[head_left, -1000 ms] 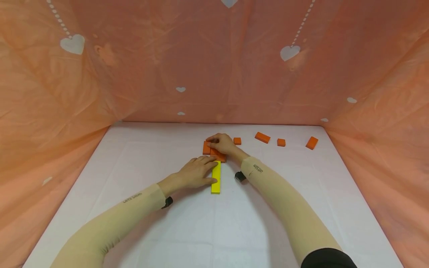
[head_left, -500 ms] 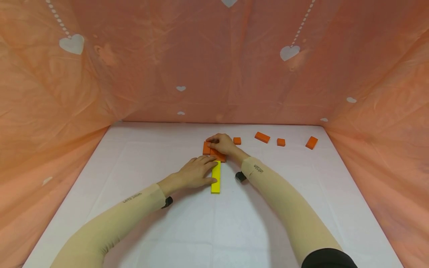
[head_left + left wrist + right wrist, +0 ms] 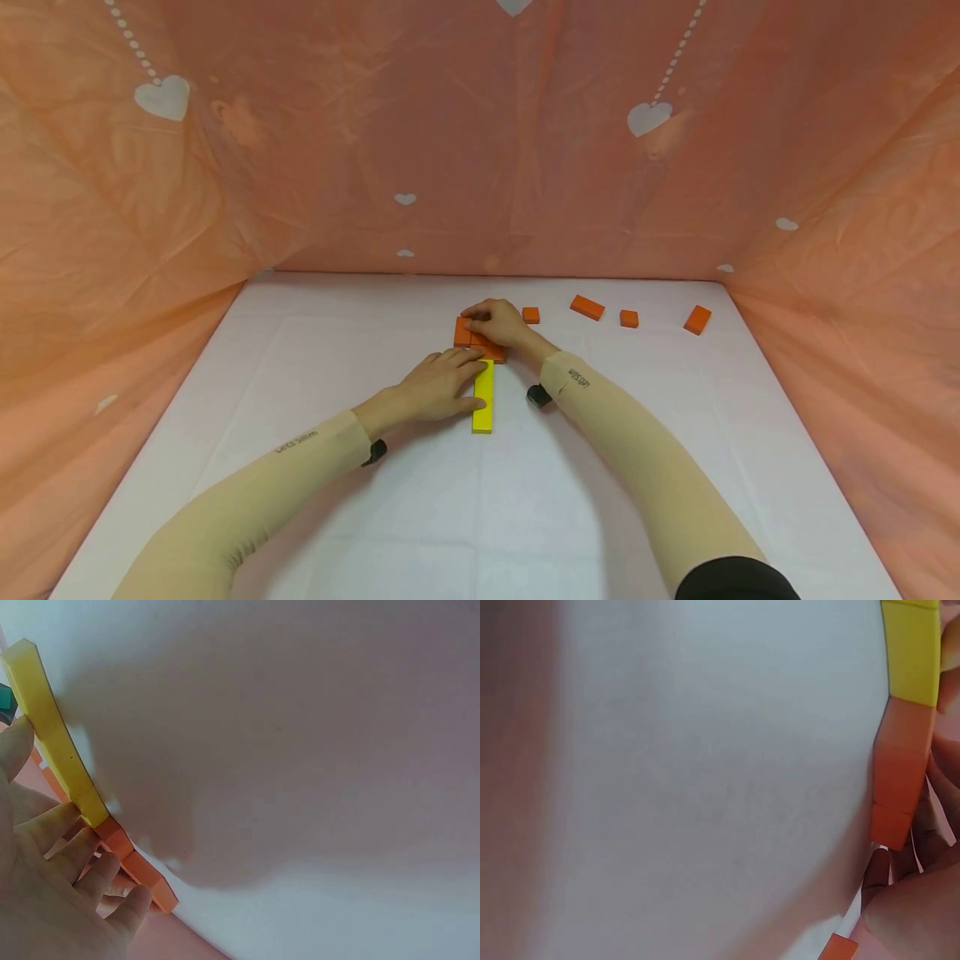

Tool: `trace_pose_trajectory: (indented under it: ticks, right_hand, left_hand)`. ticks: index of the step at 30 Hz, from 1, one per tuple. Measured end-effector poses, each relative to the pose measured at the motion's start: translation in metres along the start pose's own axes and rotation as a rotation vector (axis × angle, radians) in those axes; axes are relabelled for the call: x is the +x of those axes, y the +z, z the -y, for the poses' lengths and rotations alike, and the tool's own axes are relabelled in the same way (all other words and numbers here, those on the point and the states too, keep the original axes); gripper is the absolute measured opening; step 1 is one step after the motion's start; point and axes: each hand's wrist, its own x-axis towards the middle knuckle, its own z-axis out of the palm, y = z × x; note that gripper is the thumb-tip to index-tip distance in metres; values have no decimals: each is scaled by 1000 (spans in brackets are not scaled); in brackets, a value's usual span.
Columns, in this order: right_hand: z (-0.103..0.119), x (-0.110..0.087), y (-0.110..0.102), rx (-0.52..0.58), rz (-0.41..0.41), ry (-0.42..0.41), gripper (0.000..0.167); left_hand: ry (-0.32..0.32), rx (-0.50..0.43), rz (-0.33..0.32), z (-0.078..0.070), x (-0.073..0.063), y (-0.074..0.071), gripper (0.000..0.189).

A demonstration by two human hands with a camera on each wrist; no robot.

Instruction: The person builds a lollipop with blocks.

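A yellow bar (image 3: 484, 400) lies lengthwise on the white table, its far end meeting a group of orange blocks (image 3: 492, 353). My left hand (image 3: 437, 387) rests along the bar's left side with fingers spread, thumb and forefinger touching the yellow. In the left wrist view, its other fingers reach along the orange blocks (image 3: 146, 879). My right hand (image 3: 501, 322) holds an orange block (image 3: 462, 332) at the far side of the group with curled fingers and thumb, partly covering the blocks. In the right wrist view, its thumb (image 3: 877, 870) sits at the end of the orange row (image 3: 900, 772).
Beyond my right hand lie a small orange block (image 3: 531, 316), a longer orange block (image 3: 587, 307), another small block (image 3: 629, 319) and a tilted one (image 3: 697, 320). Pink cloth (image 3: 480, 167) with white hearts walls the back and sides of the white table (image 3: 337, 533).
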Motion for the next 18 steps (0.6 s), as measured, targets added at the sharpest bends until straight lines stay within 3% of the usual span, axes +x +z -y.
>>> trace_pose_trajectory:
  ticks: [18]
  right_hand:
    - [-1, -3, -4, 78, 5, 66, 37]
  left_hand:
    - [26, 34, -17, -2, 4, -7, 71]
